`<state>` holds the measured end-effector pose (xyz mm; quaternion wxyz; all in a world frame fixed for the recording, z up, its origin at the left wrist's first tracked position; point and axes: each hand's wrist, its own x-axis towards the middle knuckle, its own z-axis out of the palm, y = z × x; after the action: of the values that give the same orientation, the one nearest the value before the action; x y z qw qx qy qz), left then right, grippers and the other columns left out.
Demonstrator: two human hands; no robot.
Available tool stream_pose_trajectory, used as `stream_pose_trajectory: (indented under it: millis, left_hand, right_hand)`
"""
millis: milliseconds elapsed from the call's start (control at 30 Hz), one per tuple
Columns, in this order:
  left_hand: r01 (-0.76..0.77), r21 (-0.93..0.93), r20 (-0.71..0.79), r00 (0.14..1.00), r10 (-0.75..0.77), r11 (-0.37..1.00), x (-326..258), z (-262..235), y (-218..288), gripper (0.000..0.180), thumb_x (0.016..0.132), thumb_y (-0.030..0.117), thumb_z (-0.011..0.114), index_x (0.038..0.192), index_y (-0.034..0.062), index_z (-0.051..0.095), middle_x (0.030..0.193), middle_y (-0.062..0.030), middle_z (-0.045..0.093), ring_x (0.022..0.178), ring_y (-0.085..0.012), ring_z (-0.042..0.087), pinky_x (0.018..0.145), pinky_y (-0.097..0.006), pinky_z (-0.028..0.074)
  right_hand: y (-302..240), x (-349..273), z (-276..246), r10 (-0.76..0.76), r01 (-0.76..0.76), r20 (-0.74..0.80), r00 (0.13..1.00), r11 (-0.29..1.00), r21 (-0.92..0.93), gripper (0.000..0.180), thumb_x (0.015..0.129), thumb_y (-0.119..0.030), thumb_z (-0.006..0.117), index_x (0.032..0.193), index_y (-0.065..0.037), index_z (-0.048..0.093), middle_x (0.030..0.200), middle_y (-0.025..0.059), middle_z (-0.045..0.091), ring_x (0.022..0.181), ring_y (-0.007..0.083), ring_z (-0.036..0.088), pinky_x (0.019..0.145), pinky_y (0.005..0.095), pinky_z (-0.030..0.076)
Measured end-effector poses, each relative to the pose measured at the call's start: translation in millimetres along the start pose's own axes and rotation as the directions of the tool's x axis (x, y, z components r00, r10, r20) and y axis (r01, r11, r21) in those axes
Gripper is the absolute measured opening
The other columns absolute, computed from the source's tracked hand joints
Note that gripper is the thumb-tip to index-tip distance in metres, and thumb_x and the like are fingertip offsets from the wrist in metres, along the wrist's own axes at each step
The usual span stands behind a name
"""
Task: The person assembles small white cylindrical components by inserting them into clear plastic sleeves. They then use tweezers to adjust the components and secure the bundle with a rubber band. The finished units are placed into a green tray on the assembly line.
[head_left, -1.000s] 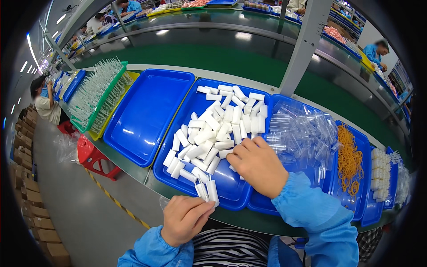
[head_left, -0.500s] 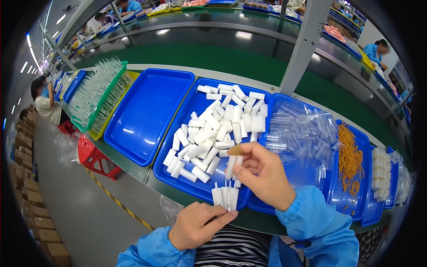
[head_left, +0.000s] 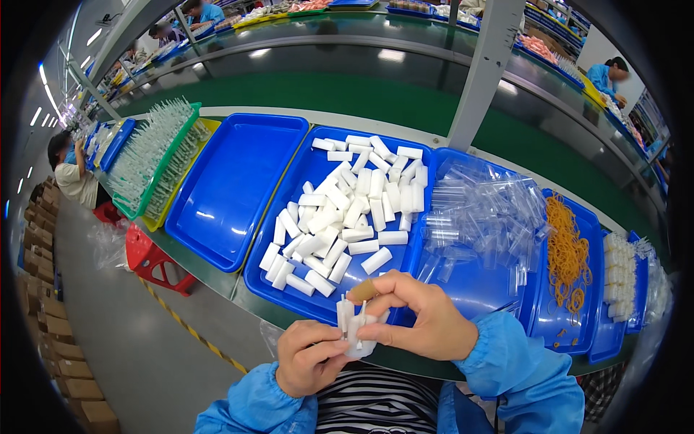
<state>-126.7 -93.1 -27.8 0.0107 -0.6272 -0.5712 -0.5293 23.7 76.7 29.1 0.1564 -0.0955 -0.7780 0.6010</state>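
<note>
Close in front of me, my left hand (head_left: 312, 358) is closed around the lower side of a small bundle of white pieces with thin upright pins (head_left: 345, 312). My right hand (head_left: 423, 322) meets it from the other side, its thumb and fingers closed on a white cylinder (head_left: 356, 331) at the bundle. A brown cot covers one of its fingertips. The fingers hide part of the bundle, so how the pieces join cannot be told. Just beyond, many loose white cylinders (head_left: 336, 217) lie in a blue tray (head_left: 254, 278).
To the right are trays of clear plastic tubes (head_left: 488, 210), orange rubber bands (head_left: 565, 242) and white bundled parts (head_left: 620, 278). At left stand a bare blue tray (head_left: 231, 188) and a green tray (head_left: 170, 163) of clear spiky parts. A metal post (head_left: 484, 72) rises behind.
My right hand has come down and left with its white cylinder, from above the tray's near edge to the bundle. My left hand has lifted the bundle slightly and tilted it.
</note>
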Motion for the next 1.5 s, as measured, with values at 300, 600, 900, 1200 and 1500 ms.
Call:
stream_pose_trajectory:
  millis: [300,600,900,1200,1500]
  left_hand:
    - [-0.005,0.213,0.078,0.997,-0.012,0.977,20,-24,2,0.038,0.063,0.006,0.089,0.093,0.0091,0.067,0.096,-0.0064,0.067,0.079,-0.0235,0.065,0.065,-0.034,0.05]
    - [0.063,0.278,0.215,0.968,-0.126,0.959,17,-28,6,0.034,0.067,0.004,0.084,0.097,0.0079,0.068,0.094,-0.0064,0.065,0.079,-0.0259,0.063,0.067,-0.036,0.05]
    - [-0.067,0.247,0.298,0.954,-0.01,0.967,11,-26,3,0.034,0.068,0.003,0.076,0.1,0.0093,0.071,0.094,-0.0036,0.065,0.078,-0.0215,0.062,0.066,-0.032,0.047]
    - [-0.191,0.154,0.472,0.876,0.097,0.969,34,-24,22,0.034,0.074,0.01,0.067,0.108,0.0103,0.073,0.099,-0.0012,0.063,0.077,-0.0143,0.06,0.069,-0.028,0.045]
    - [-0.21,0.149,0.497,0.861,0.111,0.966,38,-21,28,0.032,0.075,0.01,0.067,0.106,0.0099,0.073,0.101,-0.0005,0.063,0.078,-0.0127,0.06,0.071,-0.028,0.046]
  right_hand:
    - [8,21,-25,-0.263,0.227,0.069,0.962,0.635,-0.739,0.023,0.077,-0.01,0.07,0.1,-0.004,0.068,0.091,0.0076,0.064,0.096,0.0235,0.058,0.082,0.036,0.045]
    - [23,35,13,-0.054,0.285,0.28,0.958,0.196,-0.938,0.011,0.074,-0.009,0.063,0.085,-0.008,0.061,0.084,0.0032,0.059,0.088,0.0205,0.057,0.077,0.0364,0.044]
    - [15,32,-5,0.208,-0.162,-0.211,0.955,0.963,0.215,0.035,0.09,-0.018,0.073,0.12,-0.003,0.062,0.08,0.0018,0.057,0.07,0.0093,0.055,0.063,0.0259,0.046]
    - [16,17,-15,0.222,-0.189,-0.151,0.963,0.96,0.205,0.025,0.095,-0.022,0.067,0.105,0.001,0.069,0.089,0.0037,0.068,0.082,0.0092,0.057,0.076,0.0267,0.047]
    - [17,9,-20,0.276,-0.216,-0.157,0.948,0.923,0.318,0.025,0.099,-0.02,0.061,0.108,0.003,0.067,0.097,0.0074,0.071,0.09,0.0122,0.065,0.084,0.0278,0.051]
